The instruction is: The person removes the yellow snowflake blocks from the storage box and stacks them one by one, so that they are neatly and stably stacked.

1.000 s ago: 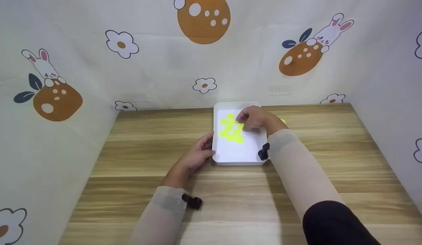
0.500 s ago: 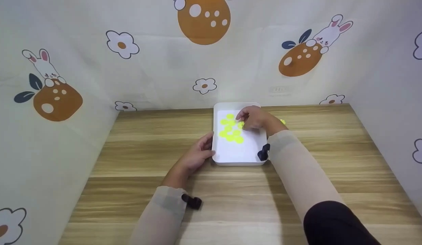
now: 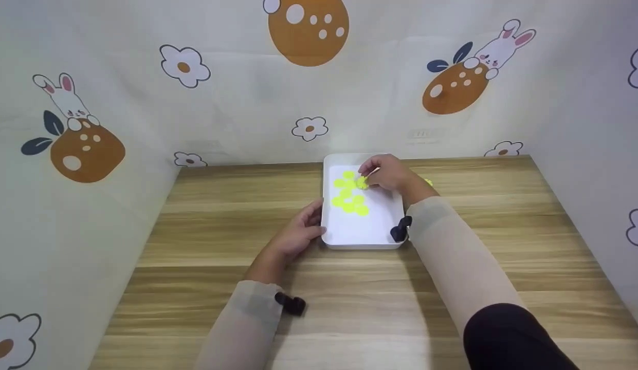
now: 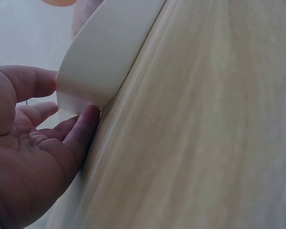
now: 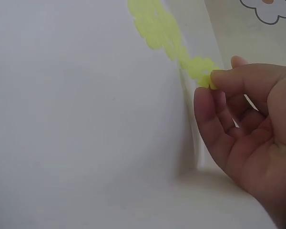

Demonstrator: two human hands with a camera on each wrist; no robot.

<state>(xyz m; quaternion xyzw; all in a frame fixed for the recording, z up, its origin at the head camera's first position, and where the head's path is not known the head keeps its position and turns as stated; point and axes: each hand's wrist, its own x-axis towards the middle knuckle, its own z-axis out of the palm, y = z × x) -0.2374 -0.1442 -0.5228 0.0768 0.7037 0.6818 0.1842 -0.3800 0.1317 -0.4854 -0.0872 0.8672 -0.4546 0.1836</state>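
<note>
A shallow white tray (image 3: 362, 234) lies on the wooden table. Several flat, flower-shaped yellow pieces (image 3: 348, 205) cluster in its far half. Between thumb and fingertips, my right hand (image 3: 388, 172) pinches one yellow flower-shaped piece (image 5: 202, 71) over the tray, close to the others. My left hand (image 3: 298, 231) rests against the tray's left side; the left wrist view shows extended fingertips (image 4: 90, 117) touching the outer wall (image 4: 102, 52) low down, near the table.
Another yellow piece (image 3: 428, 182) lies on the table right of the tray, partly hidden by my right forearm. Behind the tabletop (image 3: 221, 205) hangs a printed curtain (image 3: 236, 103), which also encloses both sides.
My right hand has lifted slightly and shifted back, bringing the pinched yellow piece away from its lower spot in the tray. My left hand and the tray stay put.
</note>
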